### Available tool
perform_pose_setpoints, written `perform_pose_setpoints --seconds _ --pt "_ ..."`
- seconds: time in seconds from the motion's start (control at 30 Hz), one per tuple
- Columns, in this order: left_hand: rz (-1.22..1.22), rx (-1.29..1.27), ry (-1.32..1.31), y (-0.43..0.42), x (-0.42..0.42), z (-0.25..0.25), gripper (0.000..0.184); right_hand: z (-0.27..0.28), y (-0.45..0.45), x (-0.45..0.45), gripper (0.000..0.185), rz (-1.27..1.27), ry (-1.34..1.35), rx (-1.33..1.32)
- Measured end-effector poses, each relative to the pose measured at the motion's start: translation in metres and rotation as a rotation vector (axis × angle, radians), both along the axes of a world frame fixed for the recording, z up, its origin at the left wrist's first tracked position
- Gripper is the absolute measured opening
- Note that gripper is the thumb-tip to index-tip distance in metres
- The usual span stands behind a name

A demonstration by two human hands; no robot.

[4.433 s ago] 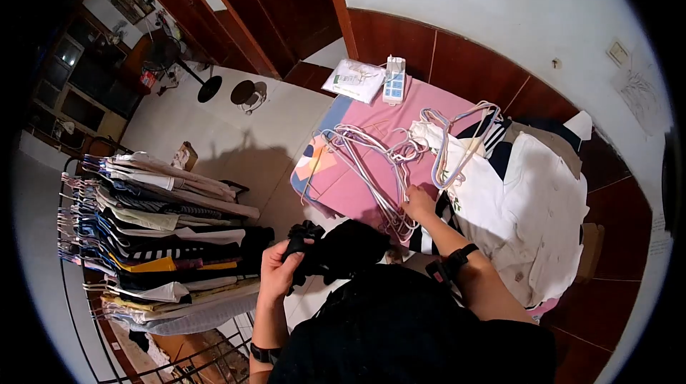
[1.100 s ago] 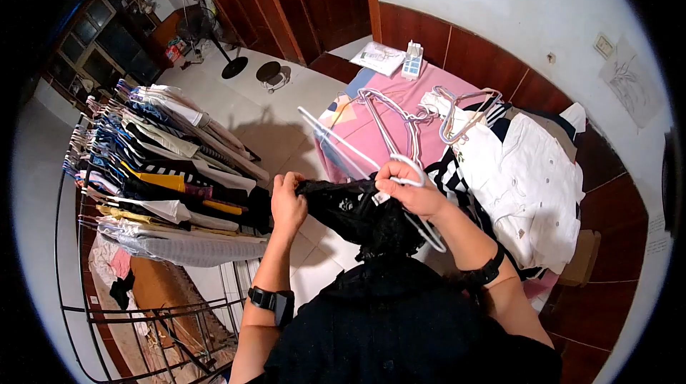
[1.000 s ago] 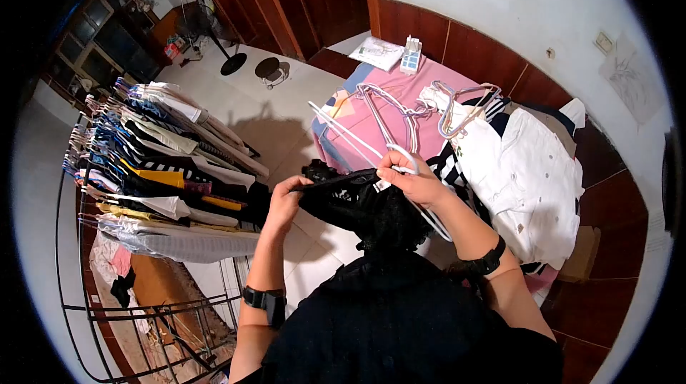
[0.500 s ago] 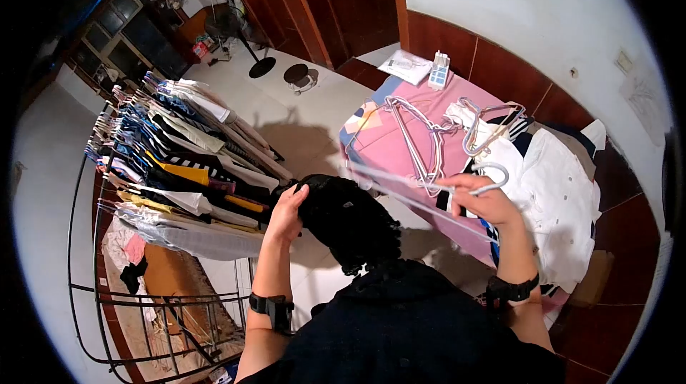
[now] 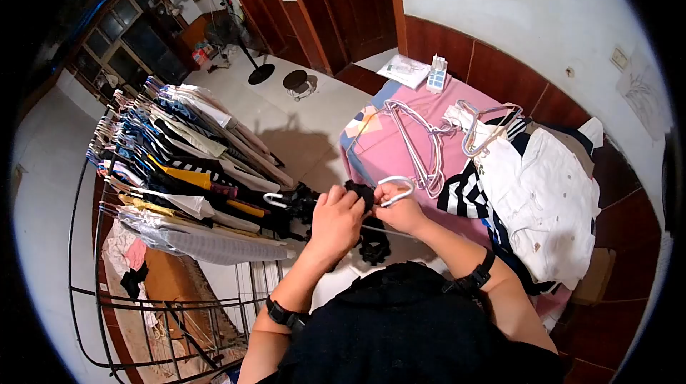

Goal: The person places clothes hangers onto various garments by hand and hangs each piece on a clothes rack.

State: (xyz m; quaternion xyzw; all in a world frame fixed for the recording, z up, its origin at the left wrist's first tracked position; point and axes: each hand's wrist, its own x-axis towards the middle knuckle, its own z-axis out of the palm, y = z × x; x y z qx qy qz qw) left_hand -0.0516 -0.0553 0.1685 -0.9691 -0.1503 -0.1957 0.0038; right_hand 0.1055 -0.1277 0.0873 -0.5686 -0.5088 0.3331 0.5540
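Observation:
My left hand (image 5: 337,218) is closed on a bunched black garment (image 5: 373,247) with ruffled edges, held in front of my chest. Close beside it, my right hand (image 5: 401,212) grips a white hanger (image 5: 398,187) whose curved hook sticks up above the fingers. Part of the hanger's thin bar shows under the hands, against the black cloth. Another white hook (image 5: 274,200) shows left of my left hand; I cannot tell what it belongs to. My hands hide how far the hanger sits inside the garment.
A black rack (image 5: 98,241) of hung clothes (image 5: 189,162) stands left. To the right, a pink-covered table (image 5: 393,145) bears loose hangers (image 5: 418,148), a white shirt (image 5: 547,198), a striped garment (image 5: 468,195) and a power strip (image 5: 437,73). A stool (image 5: 296,80) and fan (image 5: 261,72) stand behind.
My right hand has brought the hanger left and down from over the table to the black garment. The left hand has shifted right, and the garment is now more bunched between both hands.

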Motion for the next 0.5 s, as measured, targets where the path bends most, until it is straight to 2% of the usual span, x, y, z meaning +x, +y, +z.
perform_pose_setpoints --seconds 0.07,0.17,0.2,0.23,0.3,0.33,0.4,0.5 --pt "-0.006 -0.1 -0.06 0.006 -0.004 0.008 0.018 0.022 0.001 -0.001 0.022 -0.136 -0.251 0.147" --pt "0.067 -0.263 -0.112 0.015 -0.01 0.017 0.017 0.054 0.001 -0.007 0.025 -0.239 -0.197 0.269" --pt "0.103 -0.243 -0.13 0.02 -0.012 0.021 0.016 0.061 0.003 -0.008 0.026 -0.328 -0.199 0.433" --pt "0.14 -0.221 -0.148 0.024 -0.014 0.026 0.015 0.065 -0.001 -0.005 0.026 -0.325 -0.205 0.431" --pt "0.19 -0.284 -0.228 0.027 -0.018 0.04 0.013 0.068 -0.015 0.006 0.026 -0.413 -0.505 0.703" --pt "0.194 -0.289 -0.262 0.029 -0.02 0.046 0.013 0.059 -0.027 0.004 0.022 -0.301 -0.448 0.604" --pt "0.2 -0.32 -0.287 0.029 -0.024 0.062 0.013 0.031 -0.032 0.005 0.018 -0.195 -0.612 0.495" --pt "0.147 -0.368 -0.336 0.024 -0.024 0.081 0.012 0.004 -0.034 -0.007 0.026 -0.114 -0.733 0.167"
